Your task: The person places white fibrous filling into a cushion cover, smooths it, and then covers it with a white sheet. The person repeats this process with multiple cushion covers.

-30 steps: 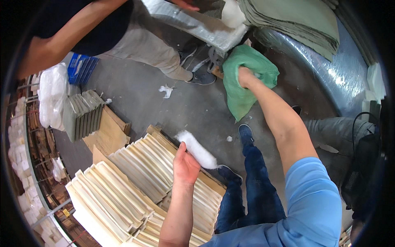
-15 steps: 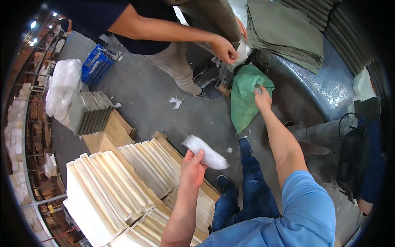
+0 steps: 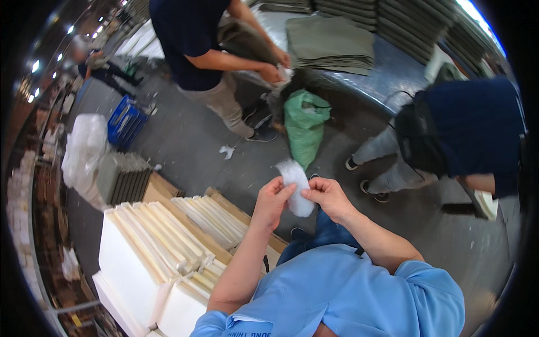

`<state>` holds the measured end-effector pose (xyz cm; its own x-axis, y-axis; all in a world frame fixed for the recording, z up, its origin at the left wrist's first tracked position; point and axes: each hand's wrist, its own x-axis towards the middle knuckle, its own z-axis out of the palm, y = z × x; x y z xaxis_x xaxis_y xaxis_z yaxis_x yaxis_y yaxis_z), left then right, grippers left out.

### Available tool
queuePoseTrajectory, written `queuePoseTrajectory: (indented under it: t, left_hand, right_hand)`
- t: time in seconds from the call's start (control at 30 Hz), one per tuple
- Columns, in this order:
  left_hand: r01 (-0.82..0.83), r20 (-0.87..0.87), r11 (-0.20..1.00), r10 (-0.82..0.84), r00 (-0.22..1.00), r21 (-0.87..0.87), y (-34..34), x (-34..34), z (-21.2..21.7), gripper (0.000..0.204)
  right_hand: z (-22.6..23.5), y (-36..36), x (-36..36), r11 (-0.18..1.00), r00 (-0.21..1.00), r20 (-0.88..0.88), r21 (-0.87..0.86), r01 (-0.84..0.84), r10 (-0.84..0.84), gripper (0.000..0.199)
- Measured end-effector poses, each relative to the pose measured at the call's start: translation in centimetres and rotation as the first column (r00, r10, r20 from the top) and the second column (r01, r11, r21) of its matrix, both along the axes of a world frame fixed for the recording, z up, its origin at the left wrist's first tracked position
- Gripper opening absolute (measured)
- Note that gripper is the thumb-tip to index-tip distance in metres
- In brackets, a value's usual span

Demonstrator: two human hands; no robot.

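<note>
In the head view, the person in the blue shirt (image 3: 331, 289) holds a soft, fluffy white piece (image 3: 297, 188) with both hands. It is up in front of the belly, above the floor (image 3: 196, 137). The left hand (image 3: 272, 201) pinches one long side of it, and the right hand (image 3: 331, 197) pinches the other. The fingers of both hands are closed on the fluff, thumbs on top.

Just past the fluffy piece is a green sack (image 3: 306, 126) on the floor. It is fat at the top and thin at the bottom. Its top is partly open, but what is inside is too hard to tell.

Farther off to the left is a blue crate (image 3: 124, 122). What it holds cannot be told. Near it is a big, shiny plastic bag (image 3: 84, 146) stuffed with white things, touching a pile of grey-green pads (image 3: 124, 178).

Close by on the left, white boards (image 3: 137, 247) stand in tight rows, with brown cardboard (image 3: 163, 191) beside and between them.

At the far side, grey-green sheets (image 3: 331, 42) lie in a pile on a bench (image 3: 396, 73) with a shiny cover. A co-worker in a dark top (image 3: 182, 42) stands near the sack and holds a small white thing (image 3: 285, 77).
</note>
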<state>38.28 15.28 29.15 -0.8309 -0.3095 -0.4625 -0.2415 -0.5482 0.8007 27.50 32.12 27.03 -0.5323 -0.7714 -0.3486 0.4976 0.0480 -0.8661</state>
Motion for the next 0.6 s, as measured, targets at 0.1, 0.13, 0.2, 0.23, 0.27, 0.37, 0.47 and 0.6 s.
queuePoseTrajectory:
  t: [0.1,0.13,0.2,0.23,0.27,0.37,0.47,0.6]
  left_hand:
    - [0.090,-0.054,0.996,-0.089,0.995,0.018,2.9,0.6,1.0,0.020]
    - [0.119,-0.079,0.992,-0.117,0.990,0.032,4.1,0.6,1.2,0.020]
    - [0.192,-0.099,0.975,-0.182,0.978,0.109,6.8,0.6,1.6,0.021]
    - [0.249,-0.121,0.956,-0.232,0.965,0.152,8.7,0.1,1.8,0.021]
    - [0.295,-0.048,0.954,-0.293,0.955,0.056,10.8,0.3,2.1,0.021]
    - [0.445,0.065,0.876,-0.441,0.895,-0.184,17.0,1.0,3.4,0.022]
    - [0.574,0.005,0.786,-0.589,0.808,-0.231,22.8,0.5,3.6,0.023]
    - [0.755,-0.031,0.624,-0.775,0.632,-0.200,34.6,-0.1,3.2,0.023]
  right_hand:
    - [2.4,4.5,2.1,0.978,0.976,0.069,-0.022,0.206,-0.204,0.015]
    - [2.8,6.2,2.9,0.965,0.964,0.068,-0.037,0.261,-0.259,0.015]
    - [3.4,9.6,4.7,0.929,0.929,0.028,-0.022,0.369,-0.368,0.016]
    - [3.5,11.4,5.5,0.900,0.900,-0.024,0.008,0.436,-0.436,0.017]
    - [3.6,13.2,6.5,0.862,0.862,-0.076,0.037,0.505,-0.502,0.018]
    - [4.0,18.5,9.0,0.852,0.835,-0.227,0.042,0.523,-0.501,0.022]
    - [5.2,24.5,10.4,0.791,0.781,-0.124,-0.086,0.606,-0.612,0.020]
    - [4.6,36.9,13.4,0.652,0.639,-0.297,0.067,0.755,-0.710,0.015]
